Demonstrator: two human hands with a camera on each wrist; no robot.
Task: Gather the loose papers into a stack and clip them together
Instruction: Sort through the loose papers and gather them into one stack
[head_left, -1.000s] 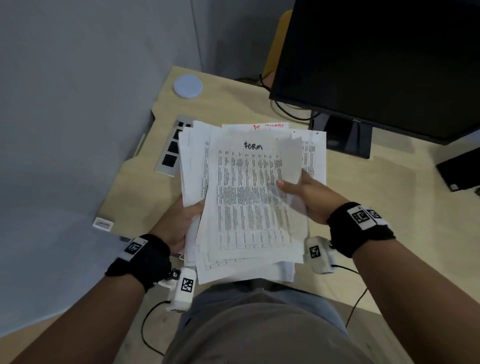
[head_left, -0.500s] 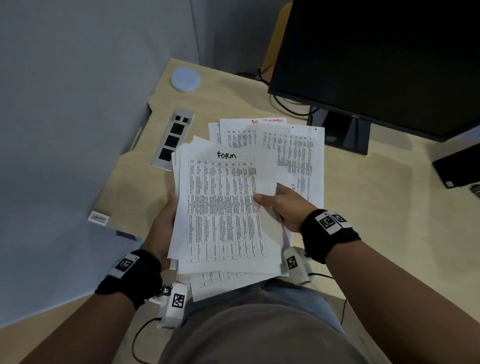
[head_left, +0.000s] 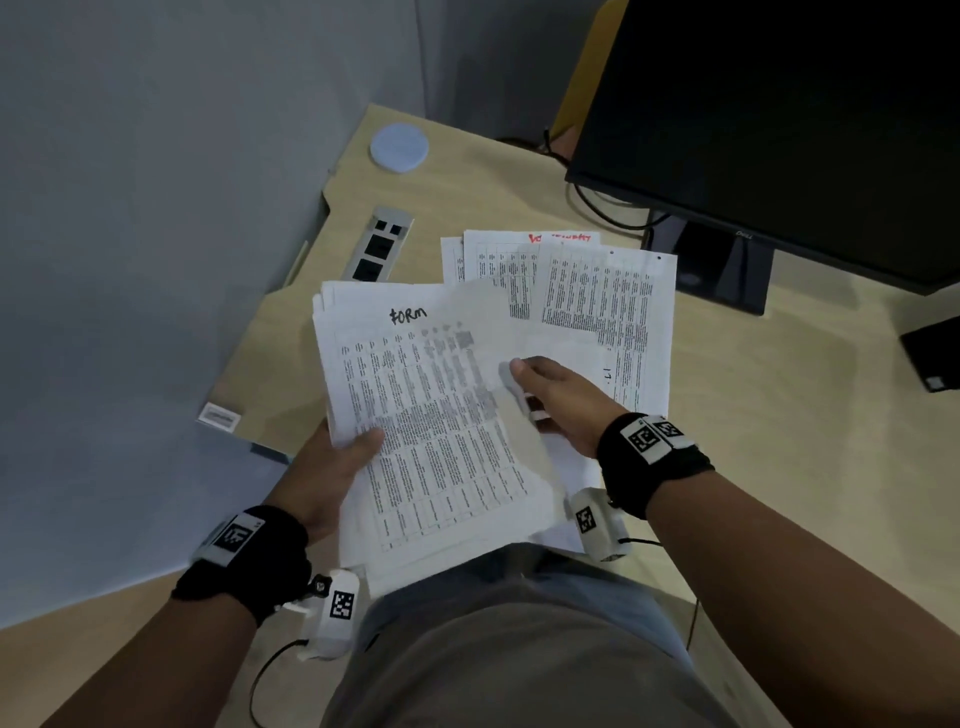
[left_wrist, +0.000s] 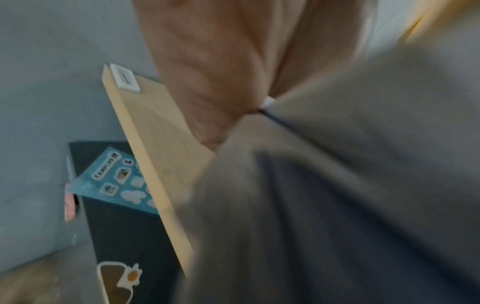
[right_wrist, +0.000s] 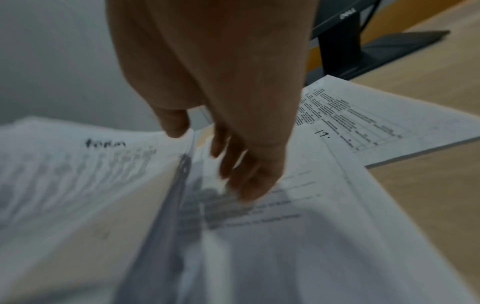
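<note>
A bundle of printed papers, its top sheet headed "form", hangs over the desk's near edge. My left hand grips its left edge, thumb on top and fingers beneath. My right hand pinches the right edge, which curls upward. In the right wrist view the thumb lies on the top sheet and the fingers reach under it. Several more printed sheets lie overlapped on the desk behind. The left wrist view is blurred: my palm against the papers' grey underside.
A black monitor on its stand fills the back right. A grey socket panel, a round pale disc and a white tag sit along the desk's left side by the grey partition. A dark object lies far right.
The held bundle has come left and toward me, uncovering the sheets on the desk. My left thumb now lies on top, and the bundle's right edge has curled up in my right hand.
</note>
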